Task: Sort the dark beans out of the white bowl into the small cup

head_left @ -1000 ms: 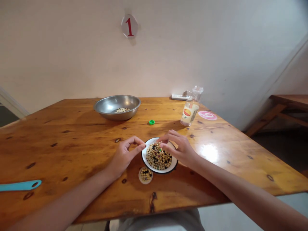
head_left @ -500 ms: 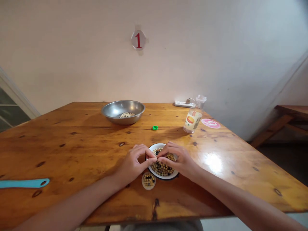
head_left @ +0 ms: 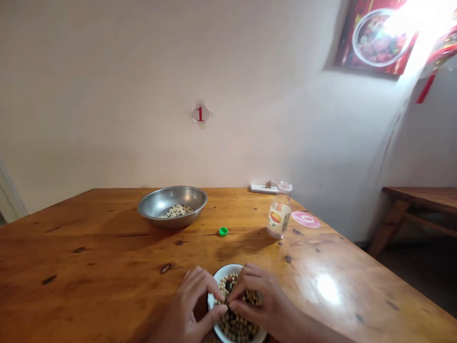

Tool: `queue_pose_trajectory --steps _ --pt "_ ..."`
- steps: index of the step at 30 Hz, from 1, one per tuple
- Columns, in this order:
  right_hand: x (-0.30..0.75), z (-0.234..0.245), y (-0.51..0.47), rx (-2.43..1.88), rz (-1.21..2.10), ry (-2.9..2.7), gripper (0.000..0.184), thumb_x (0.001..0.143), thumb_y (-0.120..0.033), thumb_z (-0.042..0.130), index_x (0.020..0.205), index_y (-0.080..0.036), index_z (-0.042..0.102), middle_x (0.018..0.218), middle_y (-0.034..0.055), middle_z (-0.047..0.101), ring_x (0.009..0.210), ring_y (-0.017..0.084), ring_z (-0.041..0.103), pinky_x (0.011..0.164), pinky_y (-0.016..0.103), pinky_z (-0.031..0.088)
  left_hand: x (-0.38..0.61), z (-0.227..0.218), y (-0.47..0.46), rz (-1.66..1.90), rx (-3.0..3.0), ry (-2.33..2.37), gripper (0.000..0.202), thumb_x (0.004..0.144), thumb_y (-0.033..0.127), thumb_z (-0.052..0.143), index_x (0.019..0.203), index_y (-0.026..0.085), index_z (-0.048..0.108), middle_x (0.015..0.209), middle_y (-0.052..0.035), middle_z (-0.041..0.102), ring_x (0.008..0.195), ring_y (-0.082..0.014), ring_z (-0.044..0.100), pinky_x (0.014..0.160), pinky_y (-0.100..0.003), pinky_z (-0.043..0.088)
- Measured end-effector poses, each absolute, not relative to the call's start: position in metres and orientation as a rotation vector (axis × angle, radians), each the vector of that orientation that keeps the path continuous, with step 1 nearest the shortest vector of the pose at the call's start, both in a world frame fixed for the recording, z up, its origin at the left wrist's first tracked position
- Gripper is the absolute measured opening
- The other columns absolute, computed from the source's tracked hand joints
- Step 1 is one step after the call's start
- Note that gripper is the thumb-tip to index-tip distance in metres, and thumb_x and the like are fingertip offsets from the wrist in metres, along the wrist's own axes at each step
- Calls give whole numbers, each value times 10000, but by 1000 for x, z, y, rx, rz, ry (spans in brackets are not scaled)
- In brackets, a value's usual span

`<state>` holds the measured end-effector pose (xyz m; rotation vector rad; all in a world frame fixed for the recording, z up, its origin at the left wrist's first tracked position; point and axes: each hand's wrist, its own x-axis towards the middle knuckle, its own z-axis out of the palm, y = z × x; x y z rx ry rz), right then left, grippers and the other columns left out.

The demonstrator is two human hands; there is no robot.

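Head view: across the wooden table (head_left: 71,247), a steel bowl (head_left: 150,209) of small pale beans sits at 11 o'clock from the white dish (head_left: 224,268), a glass bottle (head_left: 279,220) at 1 o'clock, a green cap (head_left: 223,231) at 12. Mixed beans (head_left: 236,326) fill the dish at 6 o'clock — the left hand (head_left: 187,305) and right hand (head_left: 266,302) curl over them, fingertips (head_left: 219,309) meeting; whether they grip a bean, I cannot tell.

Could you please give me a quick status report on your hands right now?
Left hand, right hand: fingertips together over the pale and black beans. White bowl beneath. Nothing between hands and beans.
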<state>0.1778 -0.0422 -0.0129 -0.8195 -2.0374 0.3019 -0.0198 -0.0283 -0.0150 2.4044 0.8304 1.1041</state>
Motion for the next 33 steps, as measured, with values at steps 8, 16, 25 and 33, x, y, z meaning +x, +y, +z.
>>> queue_pose_trajectory --steps 8,16,25,33 --pt "181 -8 -44 -868 375 -2000 138 802 -257 633 700 -172 670 667 34 664 655 134 599 603 218 451 -45 48 -40 321 2749 634 170 863 363 566 768 232 618 783 41 694 767 -121 592 790 -273 321" --pt "183 -2 -44 -896 386 -1975 188 828 -288 609 707 -154 663 665 45 656 633 125 591 592 203 448 -35 29 -44 80 2899 580 109 820 140 576 778 238 597 868 77 704 833 -118 616 702 -272 309" --pt "185 -5 -46 -858 348 -2028 173 832 -254 609 696 -155 647 652 36 653 621 118 588 575 193 436 -41 17 -45 198 2938 595 84 798 274 651 738 225 617 776 70 701 771 -117 609 670 -272 315" --pt "187 -3 -46 -873 403 -2041 149 849 -243 594 735 -166 652 682 29 647 631 113 579 587 194 436 -42 21 -48 232 2882 615 98 833 310 613 769 240 638 767 61 713 746 -129 617 659 -271 332"
